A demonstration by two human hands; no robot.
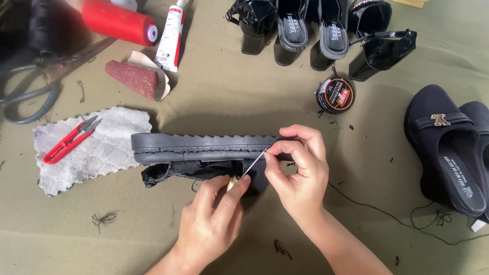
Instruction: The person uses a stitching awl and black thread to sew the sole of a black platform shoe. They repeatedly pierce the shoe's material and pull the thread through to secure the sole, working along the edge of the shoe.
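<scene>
I have the black sandal [204,153] lying on its side on the bench [229,97], its toothed sole just above my left hand [211,224] and reaching under the fingers of my right hand [298,170]. My left hand is closed around the brass-ended handle of the awl [249,167], whose steel shaft slants up to the sole's edge. My right hand is pinched narrow right at the tip, where I judge the black thread [377,209] trailing off to my right has to be caught. To do this well, I should steady the sole with my right fingers and drive straight along the stitch groove.
</scene>
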